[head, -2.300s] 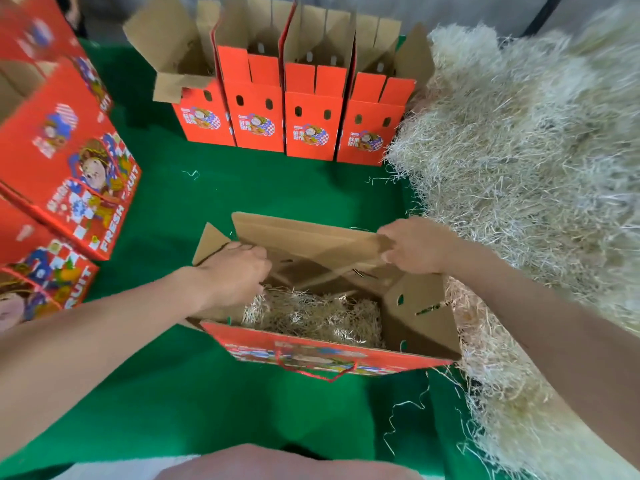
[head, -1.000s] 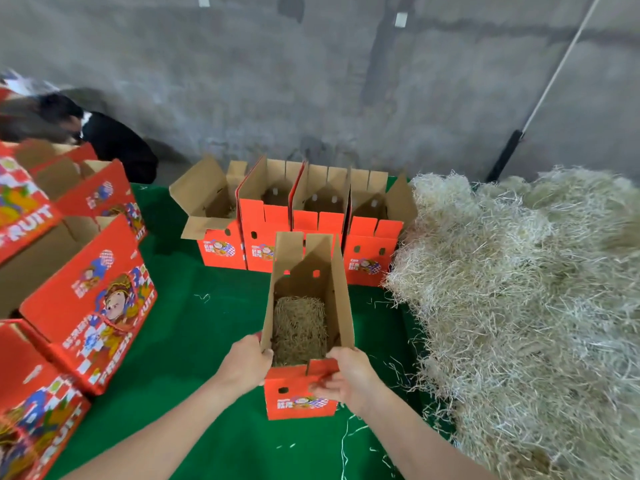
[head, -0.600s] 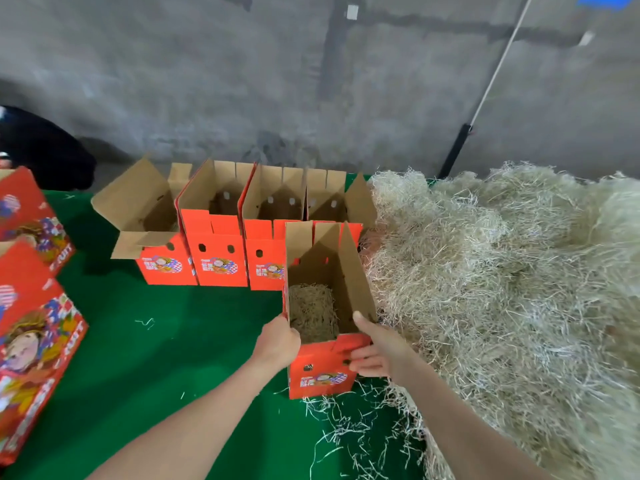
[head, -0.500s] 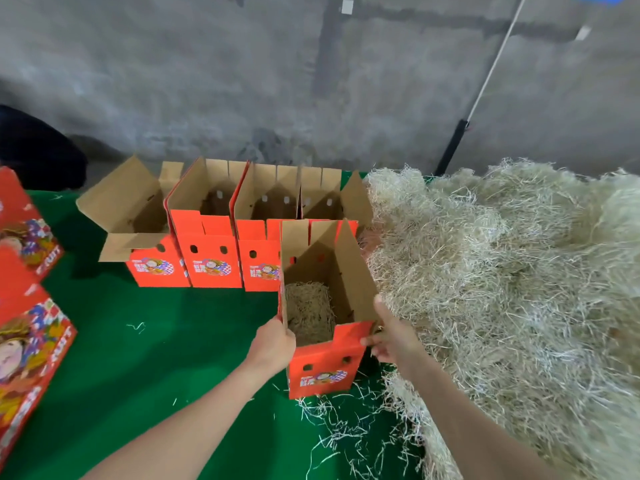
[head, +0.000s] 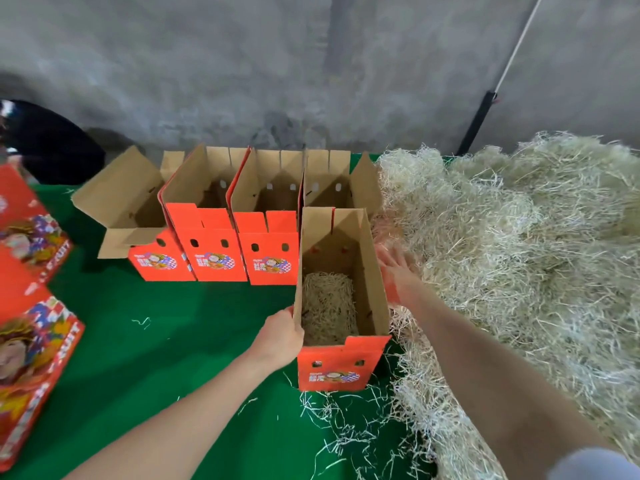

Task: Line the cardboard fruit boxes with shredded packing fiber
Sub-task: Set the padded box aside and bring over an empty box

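Toward the right side of the bench (head: 156,323), hard against the fiber pile (head: 519,254), an open box (head: 332,368) stands upright with a wad of fiber (head: 327,306) lying in its bottom. The left hand (head: 280,336) grips the box's left flap, fingers curled over its rim. The right hand (head: 394,271), blurred, is spread flat just beside the right flap, at the pile's edge, holding nothing. A row of boxes (head: 214,244) stands open along the far edge. Printed boxes (head: 31,341) lie at the left edge.
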Motion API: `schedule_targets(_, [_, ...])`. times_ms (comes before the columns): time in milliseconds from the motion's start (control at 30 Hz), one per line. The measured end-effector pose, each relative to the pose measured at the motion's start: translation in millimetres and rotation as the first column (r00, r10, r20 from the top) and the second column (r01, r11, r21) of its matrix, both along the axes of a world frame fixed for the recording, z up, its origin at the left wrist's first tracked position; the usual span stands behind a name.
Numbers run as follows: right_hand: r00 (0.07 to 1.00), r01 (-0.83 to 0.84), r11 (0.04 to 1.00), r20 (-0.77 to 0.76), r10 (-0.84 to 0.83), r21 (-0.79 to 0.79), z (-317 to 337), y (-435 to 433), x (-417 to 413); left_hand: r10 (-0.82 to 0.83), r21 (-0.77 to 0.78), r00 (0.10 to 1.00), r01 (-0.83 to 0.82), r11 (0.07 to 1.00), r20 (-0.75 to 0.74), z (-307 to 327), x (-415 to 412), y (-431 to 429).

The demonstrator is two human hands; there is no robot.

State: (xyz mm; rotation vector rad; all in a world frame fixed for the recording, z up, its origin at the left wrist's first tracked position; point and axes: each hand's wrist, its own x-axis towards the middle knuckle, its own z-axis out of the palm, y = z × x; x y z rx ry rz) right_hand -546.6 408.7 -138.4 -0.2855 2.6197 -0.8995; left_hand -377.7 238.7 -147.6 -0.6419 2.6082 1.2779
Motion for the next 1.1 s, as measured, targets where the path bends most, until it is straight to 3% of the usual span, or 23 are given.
schedule_targets(133, [0.982,-0.188,0.884,0.091,0.165,0.428,-15,23,2,0.038,0.001,0.999,-0.038,0.999,-0.008,-1,-7,6])
schedule_targets(167, [0.991,-0.137,0.869,0.064,0.122,0.476,-20,28,5,0.053,0.009,0.999,-0.052,0.999,-0.015,-2,-8,6])
schedule_targets(233, [0.992,0.1,0.914,0.031,-0.122,0.394,-29,44,-1,0.07,0.031,0.997,-0.069,0.997,-0.031,-4,-9,9])
schedule_targets(300, [0.997,0.07,0.838,-0.073,-0.036,0.541,-34,72,-6,0.084,0.069,0.996,-0.081,0.994,-0.04,-5,-10,9])
schedule_targets(333, [0.987,-0.031,0.75,-0.096,0.125,0.661,-40,85,-9,0.09,0.093,0.995,-0.086,0.992,-0.04,-5,-10,9])
schedule_targets(367, [0.986,0.008,0.708,-0.123,0.112,0.706,-38,92,-14,0.094,0.121,0.995,-0.089,0.989,-0.035,-5,-9,9])
schedule_targets(400, [0.99,0.031,0.746,-0.124,0.069,0.665,-37,96,-14,0.092,0.159,0.995,-0.087,0.983,-0.028,-4,-8,10])
schedule_targets(500, [0.998,0.055,0.939,0.02,-0.066,0.339,-17,82,-3,0.04,0.286,0.999,-0.034,0.958,-0.015,4,-7,19])
schedule_targets(567, [0.997,-0.024,0.987,0.074,0.012,0.162,0,64,2,0.007,0.3,1.0,0.0,0.954,-0.022,10,-11,25])
schedule_targets(733, [0.947,0.047,0.998,-0.32,-0.035,0.028,41,39,24,0.171,0.413,0.985,-0.147,0.899,-0.022,17,-10,28])
schedule_targets(800, [0.929,-0.033,0.993,-0.363,0.074,0.116,51,28,42,0.269,0.407,0.961,-0.224,0.886,-0.057,18,-3,32])
schedule_targets(900, [0.927,-0.108,0.928,-0.301,0.224,0.358,48,21,63,0.147,0.466,0.987,-0.101,0.879,-0.065,27,7,39])
schedule_targets(1000, [0.935,-0.019,0.903,-0.312,0.168,0.43,43,26,71,-0.04,0.46,0.999,0.041,0.887,-0.012,44,19,36])
schedule_targets(1100, [0.939,-0.01,0.854,-0.289,0.186,0.52,46,20,79,0.005,0.359,0.999,0.007,0.933,-0.034,60,39,26])
